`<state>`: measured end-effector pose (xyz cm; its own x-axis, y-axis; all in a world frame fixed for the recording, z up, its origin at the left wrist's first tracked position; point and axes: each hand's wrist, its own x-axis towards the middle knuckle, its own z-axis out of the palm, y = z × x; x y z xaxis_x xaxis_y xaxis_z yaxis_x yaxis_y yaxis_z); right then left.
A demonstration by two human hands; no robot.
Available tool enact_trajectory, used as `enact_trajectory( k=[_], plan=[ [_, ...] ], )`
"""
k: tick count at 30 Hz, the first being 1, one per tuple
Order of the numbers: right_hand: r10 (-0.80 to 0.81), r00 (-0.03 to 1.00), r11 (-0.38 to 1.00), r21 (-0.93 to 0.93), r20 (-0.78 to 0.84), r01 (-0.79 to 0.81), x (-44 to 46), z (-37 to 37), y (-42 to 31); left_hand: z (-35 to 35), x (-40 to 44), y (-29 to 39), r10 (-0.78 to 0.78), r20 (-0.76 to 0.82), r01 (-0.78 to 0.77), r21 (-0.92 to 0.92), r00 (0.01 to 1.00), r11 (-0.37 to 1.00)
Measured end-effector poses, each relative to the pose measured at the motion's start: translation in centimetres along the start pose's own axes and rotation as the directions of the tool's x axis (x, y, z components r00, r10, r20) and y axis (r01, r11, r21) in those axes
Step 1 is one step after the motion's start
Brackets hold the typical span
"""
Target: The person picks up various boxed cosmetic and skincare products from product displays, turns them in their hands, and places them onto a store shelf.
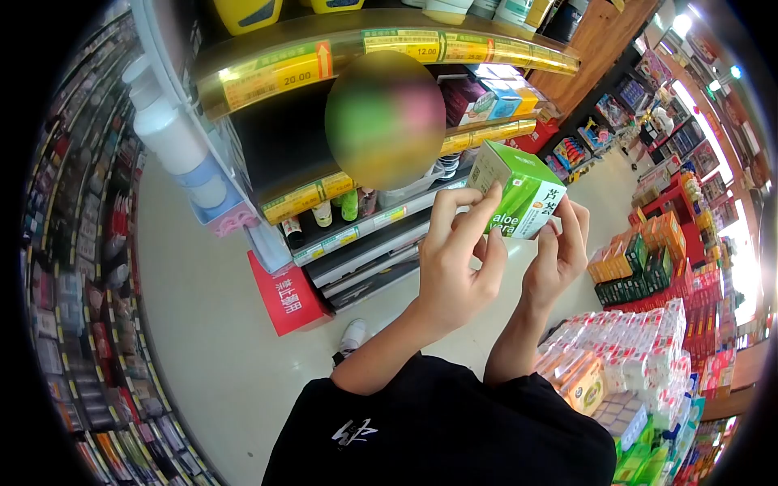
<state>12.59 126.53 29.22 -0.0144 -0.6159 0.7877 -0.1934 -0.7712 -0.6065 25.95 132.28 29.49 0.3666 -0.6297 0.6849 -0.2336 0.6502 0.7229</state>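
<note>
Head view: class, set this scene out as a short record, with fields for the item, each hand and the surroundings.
Item: green-and-white box, marked "aloe vera", tilted
Left hand: holding the box's left side
Right hand: holding its right side
Ahead: shelf unit with price labels
Low beside shelves: red panel, white characters
Right: stacked packs

Ok so the box (519,190) is up between the left hand (458,267) and the right hand (555,255), and the shelf unit (275,138) is behind it, mostly left. Sign panel (285,296) sits at the unit's foot, another shelf row (89,324)'s far left across the floor (203,324), packs (648,340) are piled right.
</note>
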Motion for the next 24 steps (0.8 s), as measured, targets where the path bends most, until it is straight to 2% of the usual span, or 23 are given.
enact_trajectory(
  k=[10,24],
  plan=[
    [-0.002,1.0,1.0,0.004,-0.026,0.002,0.2,-0.5,-0.1,0.5,0.1,0.3,0.0,0.024,0.0,0.008,1.0,1.0],
    [-0.034,0.986,0.998,-0.059,-0.161,0.025,-0.2,-4.8,0.3,4.2,-0.5,1.4,0.031,0.143,-0.024,-0.049,0.989,0.999]
  ],
)
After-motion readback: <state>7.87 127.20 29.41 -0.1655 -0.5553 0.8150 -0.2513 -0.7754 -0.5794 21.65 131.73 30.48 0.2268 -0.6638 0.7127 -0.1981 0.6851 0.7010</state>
